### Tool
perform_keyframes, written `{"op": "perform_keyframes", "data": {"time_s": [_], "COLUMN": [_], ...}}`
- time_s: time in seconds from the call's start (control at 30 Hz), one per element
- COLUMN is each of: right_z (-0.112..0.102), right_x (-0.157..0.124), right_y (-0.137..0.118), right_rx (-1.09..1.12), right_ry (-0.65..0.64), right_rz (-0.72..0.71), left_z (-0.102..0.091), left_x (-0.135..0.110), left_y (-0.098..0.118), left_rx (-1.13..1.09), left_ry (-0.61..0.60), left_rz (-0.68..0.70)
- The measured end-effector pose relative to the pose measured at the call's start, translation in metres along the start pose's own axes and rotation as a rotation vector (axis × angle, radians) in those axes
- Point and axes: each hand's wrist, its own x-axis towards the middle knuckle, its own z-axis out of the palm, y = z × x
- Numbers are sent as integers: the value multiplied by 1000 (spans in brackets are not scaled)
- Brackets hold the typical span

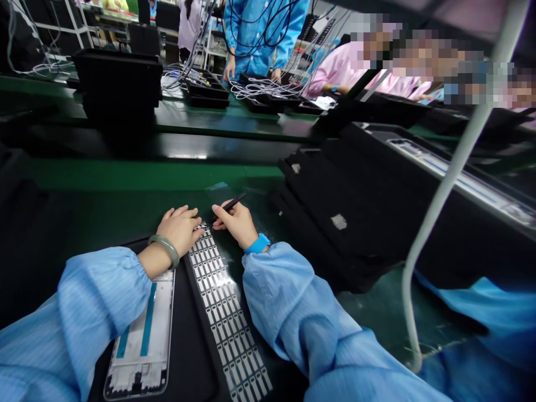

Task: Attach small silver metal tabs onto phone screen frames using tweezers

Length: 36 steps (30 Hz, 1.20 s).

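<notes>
My right hand (237,223) pinches black tweezers (229,203), their tips low near the top end of a long strip of small white die-cut labels (221,301). My left hand (180,229), with a pale green bangle on its wrist, lies with its fingertips at that same strip end. Whether those fingers grip the strip is hard to tell. Below my left forearm, a phone's metal middle frame (142,340) with blue and white strips lies on a black mat (188,363), its upper end hidden by my sleeve.
Stacked black foam trays (339,223) fill the right of the green workbench (146,174). A white tube (444,206) rises in front of them at the right. Across the bench, a co-worker in a blue smock (263,33) stands at black trays with bundled white cables (262,88).
</notes>
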Motion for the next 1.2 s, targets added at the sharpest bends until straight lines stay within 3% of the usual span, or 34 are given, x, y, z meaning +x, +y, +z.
{"op": "perform_keyframes", "data": {"time_s": [0.77, 1.03, 1.2], "right_z": [3, 16, 29], "right_x": [-4, -33, -49], "right_y": [-20, -45, -56], "right_rx": [339, 538, 406], "right_ry": [-25, -108, -178], "right_rz": [197, -24, -154], "left_z": [6, -26, -38], "left_x": [0, -24, -47], "left_y": [-5, -3, -6], "left_rx": [-198, -566, -731], "left_ry": [87, 264, 250], "left_rz": [-5, -16, -72]}}
